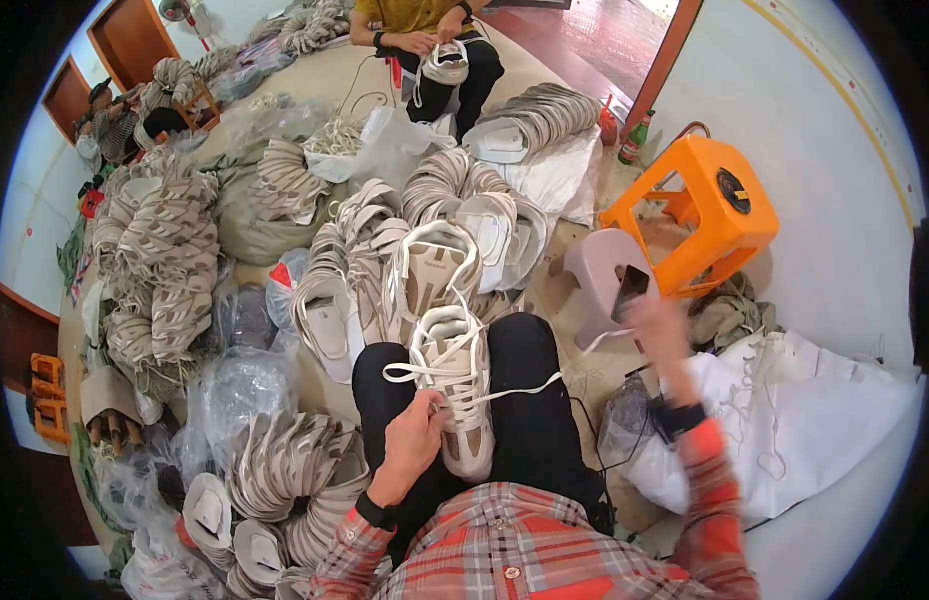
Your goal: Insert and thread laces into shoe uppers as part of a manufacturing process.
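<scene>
Left fingers [430, 402] touch the laced shoe [464, 388], left side.

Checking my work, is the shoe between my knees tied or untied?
Untied: no finished bow shows on the shoe; its lace stretches off rightward.

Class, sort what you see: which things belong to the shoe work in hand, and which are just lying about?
In the work:
shoe on the lap
cream lace
left hand, at the shoe
right hand, blurred
stacked uppers, probably

Lying about, it seems:
orange stool
green bottle
clear plastic
</scene>
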The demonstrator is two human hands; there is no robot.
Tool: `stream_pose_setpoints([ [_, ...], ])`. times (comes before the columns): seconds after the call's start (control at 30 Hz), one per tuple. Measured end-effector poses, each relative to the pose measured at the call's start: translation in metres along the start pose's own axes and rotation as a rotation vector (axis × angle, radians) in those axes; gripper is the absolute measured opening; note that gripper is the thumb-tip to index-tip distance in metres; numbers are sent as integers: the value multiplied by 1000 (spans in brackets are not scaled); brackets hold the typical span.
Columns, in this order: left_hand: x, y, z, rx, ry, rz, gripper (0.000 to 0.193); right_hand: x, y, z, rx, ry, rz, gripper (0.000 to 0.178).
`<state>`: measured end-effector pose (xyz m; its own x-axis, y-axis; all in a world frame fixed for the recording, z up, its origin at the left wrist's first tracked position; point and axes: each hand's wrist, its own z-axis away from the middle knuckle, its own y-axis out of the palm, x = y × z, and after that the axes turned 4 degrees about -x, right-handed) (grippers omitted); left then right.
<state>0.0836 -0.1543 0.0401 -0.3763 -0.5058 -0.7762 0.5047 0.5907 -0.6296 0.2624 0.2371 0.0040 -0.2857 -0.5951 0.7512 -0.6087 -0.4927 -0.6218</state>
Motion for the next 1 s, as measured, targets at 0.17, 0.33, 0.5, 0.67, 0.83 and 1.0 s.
stream_pose_setpoints([
  [0.17,-3,-3,1,12,-22,-5,22,177,129,52,239,-503,178,10],
  [0.33,-23,2,-6,173,23,-117,29,188,137,68,259,-462,348,12],
  [0.5,-12,6,-13,220,35,37,30,201,132,63,319,-471,440,17],
  [0.67,-11,-11,-27,477,-188,418,32,217,130,52,400,-548,588,15],
  [0.83,-10,-26,-37,689,-120,415,38,223,143,48,426,-551,659,12],
  [1.0,0,-27,-50,676,109,266,33,206,140,61,330,-442,459,14],
])
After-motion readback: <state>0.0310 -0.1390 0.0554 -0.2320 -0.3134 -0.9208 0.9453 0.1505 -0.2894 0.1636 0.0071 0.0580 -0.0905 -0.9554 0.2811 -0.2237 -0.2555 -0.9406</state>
